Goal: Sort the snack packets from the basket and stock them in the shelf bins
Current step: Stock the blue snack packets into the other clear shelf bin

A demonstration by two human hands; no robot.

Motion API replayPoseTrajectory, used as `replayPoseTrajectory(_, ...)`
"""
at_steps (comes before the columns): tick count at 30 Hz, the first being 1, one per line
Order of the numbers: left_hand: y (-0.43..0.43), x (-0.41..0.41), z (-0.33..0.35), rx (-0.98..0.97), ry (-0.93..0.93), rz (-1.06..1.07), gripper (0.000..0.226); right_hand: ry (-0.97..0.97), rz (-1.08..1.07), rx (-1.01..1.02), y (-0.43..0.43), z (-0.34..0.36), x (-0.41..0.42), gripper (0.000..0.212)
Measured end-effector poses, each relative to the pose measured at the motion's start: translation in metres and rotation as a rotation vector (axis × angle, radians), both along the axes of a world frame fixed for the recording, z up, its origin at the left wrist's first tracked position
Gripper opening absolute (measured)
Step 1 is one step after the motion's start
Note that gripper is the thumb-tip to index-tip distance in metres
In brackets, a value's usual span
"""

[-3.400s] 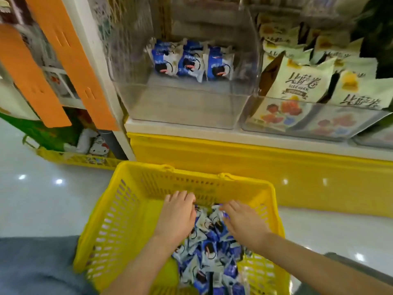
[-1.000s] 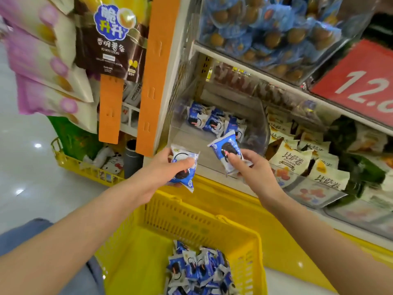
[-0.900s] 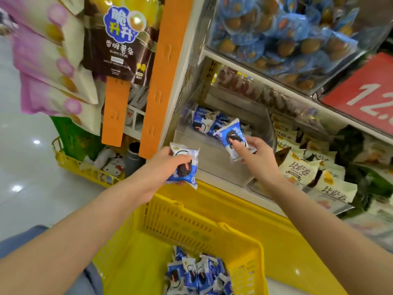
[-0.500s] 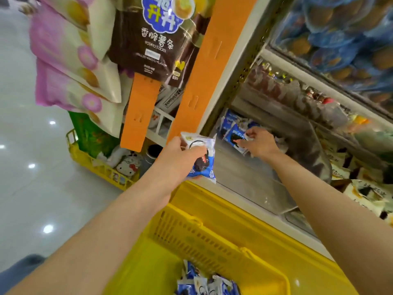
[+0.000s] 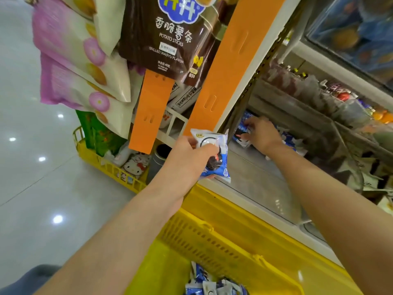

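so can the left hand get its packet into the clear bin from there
Probably yes: the left hand holds its packet right at the clear bin's open front, though the right hand is already reaching inside.

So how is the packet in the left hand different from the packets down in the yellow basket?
The held packet is alone and up by the shelf edge, pinched in the left hand; the basket packets lie heaped together at the bottom of the yellow basket. The held one hangs upright; those lie flat and jumbled. Both are blue and white wrappers.
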State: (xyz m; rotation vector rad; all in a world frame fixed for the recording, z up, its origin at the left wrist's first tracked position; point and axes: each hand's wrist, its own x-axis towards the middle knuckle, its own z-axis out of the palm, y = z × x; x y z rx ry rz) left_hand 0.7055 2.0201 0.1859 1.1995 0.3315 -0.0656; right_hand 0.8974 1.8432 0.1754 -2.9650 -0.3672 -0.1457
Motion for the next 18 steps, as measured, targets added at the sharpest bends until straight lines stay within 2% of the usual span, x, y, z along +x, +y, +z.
replayPoseTrajectory(4,-0.002,-0.003,0.003,-0.078,-0.017,-0.015,0.015,0.021,-0.014,0.069,0.001,0.010,-0.015,0.046)
replayPoseTrajectory(8,-0.002,-0.011,0.007,-0.085,-0.046,-0.021,0.019,-0.059,0.022,0.364,0.007,0.026,-0.061,0.035)
replayPoseTrajectory(11,-0.006,-0.020,0.010,0.005,-0.123,-0.071,0.029,-0.097,0.061,0.580,0.010,0.044,-0.110,0.023)
replayPoseTrajectory(13,-0.011,-0.028,0.013,0.092,-0.178,-0.131,0.033,-0.002,0.087,0.709,0.009,0.053,-0.141,0.019)
replayPoseTrajectory(16,-0.020,-0.041,0.013,0.210,-0.217,-0.205,0.035,0.365,0.071,0.898,0.006,0.063,-0.183,0.027)
replayPoseTrajectory(18,-0.024,-0.050,0.012,0.268,-0.237,-0.242,0.040,0.508,0.103,0.833,-0.001,0.067,-0.204,0.028)
